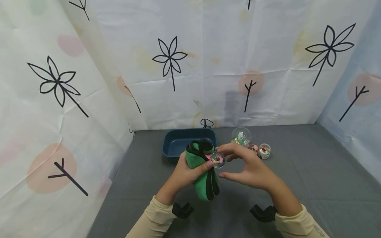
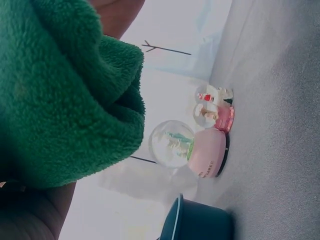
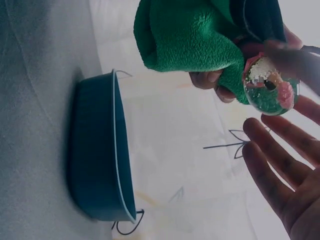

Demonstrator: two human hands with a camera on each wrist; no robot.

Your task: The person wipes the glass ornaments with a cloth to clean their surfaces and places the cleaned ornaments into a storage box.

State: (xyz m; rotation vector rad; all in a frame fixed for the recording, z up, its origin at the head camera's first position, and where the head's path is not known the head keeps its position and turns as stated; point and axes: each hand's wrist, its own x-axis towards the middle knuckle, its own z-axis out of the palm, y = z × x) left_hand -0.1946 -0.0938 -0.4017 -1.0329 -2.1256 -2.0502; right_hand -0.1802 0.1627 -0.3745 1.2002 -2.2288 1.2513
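My left hand (image 1: 184,172) grips a folded green towel (image 1: 200,188) with black edging. Its thumb holds a small snow globe (image 1: 218,160) against the towel. In the right wrist view the snow globe (image 3: 270,92) has a clear dome with pink and white figures inside, and its base is tucked into the towel. My right hand (image 1: 250,168) is beside the globe, fingers spread and extended, with the fingertips close to the dome. Green towel (image 2: 65,115) fills much of the left wrist view, hiding most of the left hand there.
Behind the hands stands a blue rectangular basin (image 1: 169,151). To its right, a larger snow globe (image 2: 207,152) on a pink base stands near two small snow globes, one with a white base (image 1: 263,153). Patterned white cloth walls (image 1: 202,99) enclose the grey tabletop (image 1: 321,172).
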